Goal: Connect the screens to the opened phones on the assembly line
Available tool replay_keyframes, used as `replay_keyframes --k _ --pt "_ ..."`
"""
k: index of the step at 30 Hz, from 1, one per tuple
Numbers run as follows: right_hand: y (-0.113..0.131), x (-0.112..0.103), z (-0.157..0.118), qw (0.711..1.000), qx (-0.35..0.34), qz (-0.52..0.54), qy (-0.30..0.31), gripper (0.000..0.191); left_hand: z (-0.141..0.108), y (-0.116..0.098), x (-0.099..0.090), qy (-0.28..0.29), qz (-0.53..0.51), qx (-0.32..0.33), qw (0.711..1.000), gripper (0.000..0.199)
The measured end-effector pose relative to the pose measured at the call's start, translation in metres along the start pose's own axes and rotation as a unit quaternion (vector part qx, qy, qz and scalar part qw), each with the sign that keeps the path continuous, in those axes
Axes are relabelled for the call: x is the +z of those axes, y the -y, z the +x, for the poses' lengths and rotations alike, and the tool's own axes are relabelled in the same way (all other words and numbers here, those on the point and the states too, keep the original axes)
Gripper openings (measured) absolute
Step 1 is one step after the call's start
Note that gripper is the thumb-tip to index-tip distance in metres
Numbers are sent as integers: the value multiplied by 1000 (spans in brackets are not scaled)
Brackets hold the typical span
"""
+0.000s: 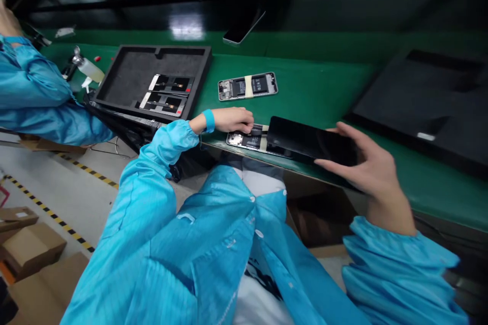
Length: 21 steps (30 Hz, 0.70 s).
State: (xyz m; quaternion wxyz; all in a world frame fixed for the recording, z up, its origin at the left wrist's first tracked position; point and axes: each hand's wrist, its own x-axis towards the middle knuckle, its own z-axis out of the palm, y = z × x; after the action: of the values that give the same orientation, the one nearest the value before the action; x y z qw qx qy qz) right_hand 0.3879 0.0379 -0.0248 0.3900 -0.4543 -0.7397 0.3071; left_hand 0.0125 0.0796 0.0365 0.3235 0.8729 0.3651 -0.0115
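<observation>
An opened phone body (pixel 244 141) lies at the front edge of the green bench, its dark battery crossed by a pale strip. My left hand (pixel 237 120), with a blue wrist strap, is closed with the fingertips bent down over the upper left of this body. Whatever is between those fingertips is hidden. In my right hand (pixel 366 162) is a black phone screen (pixel 312 142), gripped at its right end between thumb and fingers. The screen is tilted, and its left end overlaps the right part of the phone body.
Farther back lies another opened phone body (pixel 263 85). A black foam tray (pixel 133 68) at the left holds phone screens (pixel 163 103). A phone (pixel 244 28) sits behind, and a dark tray (pixel 427 106) is at right. A co-worker's blue sleeve (pixel 38 86) reaches in at left, near a bottle (pixel 90 68).
</observation>
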Motion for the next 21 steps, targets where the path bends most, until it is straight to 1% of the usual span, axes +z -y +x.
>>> replay_keyframes --k 2,3,4,5,6,7,8,9,10,11,12,13,14,15,16,17,18,19,20,21 --pt "7 3 4 996 61 68 -9 88 -1 1 -6 4 -21 10 1000 21" --pt "13 4 7 990 95 107 -6 81 -4 -2 -9 -11 -35 8 999 22" --pt "20 6 11 981 129 147 5 72 -8 -8 -12 -43 -48 4 998 31" --pt "28 8 15 969 162 185 27 64 -12 -17 -15 -87 -59 0 994 48" --pt "37 11 20 955 189 222 59 57 -17 -26 -16 -134 -66 0 989 65" --pt "47 15 26 940 206 256 96 53 -22 -37 -18 -176 -69 6 982 77" --pt "57 19 32 924 213 286 138 52 -26 -45 -19 -204 -69 14 976 80" --pt "66 25 38 909 211 312 181 53 -30 -51 -21 -221 -69 22 973 78" --pt "74 31 43 894 206 334 218 54 -33 -53 -24 -235 -69 22 969 72" --pt "81 36 48 880 199 354 245 57 -36 -49 -30 -254 -70 11 965 68" --pt "86 41 51 871 192 370 260 60 -40 -39 -38 -283 -69 -14 956 65" --pt "88 44 53 868 185 378 262 63 -46 -25 -49 -322 -70 -53 943 64" --pt "88 44 52 875 175 378 246 64 -54 -7 -62 -369 -76 -106 920 63" --pt "86 42 50 889 166 369 216 64 -64 13 -77 -416 -88 -164 890 62" --pt "83 36 46 906 160 350 178 62 -76 34 -91 -457 -113 -230 852 61" --pt "78 28 39 922 159 323 138 58 -89 54 -105 -496 -149 -300 801 62" --pt "73 18 32 936 168 295 94 54 -103 71 -116 -511 -166 -347 769 64" --pt "67 6 23 944 183 270 46 49 -117 86 -125 -517 -183 -384 743 63" --pt "61 -6 13 948 200 248 -2 43 -129 98 -130 -519 -196 -414 722 62" --pt "54 -19 4 948 214 229 -52 38 -139 107 -133 -515 -203 -438 708 61"
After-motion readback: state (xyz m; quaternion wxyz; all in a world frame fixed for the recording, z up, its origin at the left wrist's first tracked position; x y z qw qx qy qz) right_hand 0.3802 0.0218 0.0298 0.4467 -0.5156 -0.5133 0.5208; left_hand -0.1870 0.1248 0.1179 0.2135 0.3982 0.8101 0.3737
